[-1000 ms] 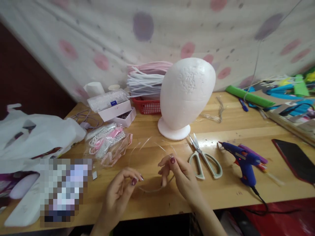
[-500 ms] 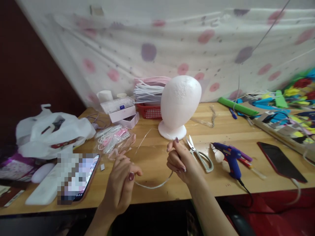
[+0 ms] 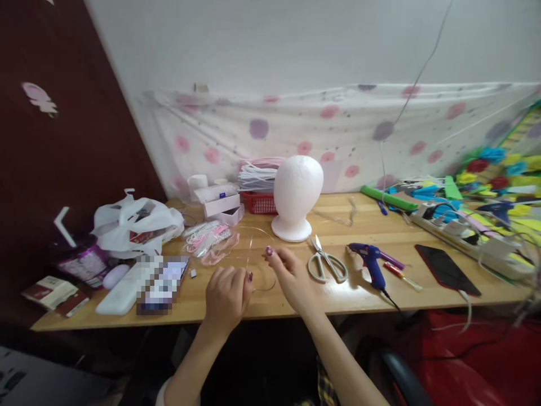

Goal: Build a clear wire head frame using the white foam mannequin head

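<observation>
A thin pale wire hangs in a shallow curve between my hands, close above the table's front part. My left hand is closed, with the thumb pressed to the curled fingers around one end of it. My right hand is also closed, thumb raised and fingers curled in, and grips the other end. A fine, shiny strand arcs over the table behind both hands. Beyond my right hand stands a white foam head on its round base. Scissors lie just to its right, blades slightly apart.
To the right lie a blue glue gun, a screwdriver, a black phone and a power strip. On the left are a lit phone, bagged beads and a white plastic bag. A red basket stands behind.
The view has pulled back and tilted up, so more wall shows. My hands have come nearer each other, and the wire's visible curve between them is shorter. The scissors now show both handles.
</observation>
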A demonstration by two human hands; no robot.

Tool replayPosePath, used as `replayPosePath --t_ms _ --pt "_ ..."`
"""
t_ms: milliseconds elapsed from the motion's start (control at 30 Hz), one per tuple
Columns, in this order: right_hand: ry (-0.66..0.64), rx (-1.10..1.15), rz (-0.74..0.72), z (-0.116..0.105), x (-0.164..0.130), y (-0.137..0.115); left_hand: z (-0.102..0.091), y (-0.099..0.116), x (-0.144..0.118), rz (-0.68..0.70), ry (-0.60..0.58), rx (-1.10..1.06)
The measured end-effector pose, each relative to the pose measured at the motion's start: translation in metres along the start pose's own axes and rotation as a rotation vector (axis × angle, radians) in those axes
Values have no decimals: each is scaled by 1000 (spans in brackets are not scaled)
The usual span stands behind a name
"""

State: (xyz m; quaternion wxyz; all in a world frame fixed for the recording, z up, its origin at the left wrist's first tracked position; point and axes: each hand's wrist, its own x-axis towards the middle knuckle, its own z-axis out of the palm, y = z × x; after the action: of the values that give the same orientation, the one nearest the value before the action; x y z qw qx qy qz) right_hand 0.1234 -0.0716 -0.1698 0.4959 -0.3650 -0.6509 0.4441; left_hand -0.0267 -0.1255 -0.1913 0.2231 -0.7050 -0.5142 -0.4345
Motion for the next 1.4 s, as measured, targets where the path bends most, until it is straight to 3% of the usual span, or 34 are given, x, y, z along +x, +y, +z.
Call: replayPosePath --t_ms 100,267,467,567,833,1100,1400 --pt "-118 125 57 11 -6 -1 4 8 -9 9 -32 13" --pt "-152 198 128 18 -8 4 2 14 -17 -30 -146 -59" --pt "-184 126 114 12 -5 4 -15 11 -9 -314 -471 -427" --pt "-162 79 63 9 -3 3 -20 7 -5 -392 -541 -503" --pt "-164 36 52 -1 3 1 -23 6 3 -413 -567 -570" --pt "-252 -243 -45 -14 -19 -7 -18 5 1 -366 -499 -548" --pt "-288 -346 -54 -11 -23 6 -11 11 -6 -356 -467 -522"
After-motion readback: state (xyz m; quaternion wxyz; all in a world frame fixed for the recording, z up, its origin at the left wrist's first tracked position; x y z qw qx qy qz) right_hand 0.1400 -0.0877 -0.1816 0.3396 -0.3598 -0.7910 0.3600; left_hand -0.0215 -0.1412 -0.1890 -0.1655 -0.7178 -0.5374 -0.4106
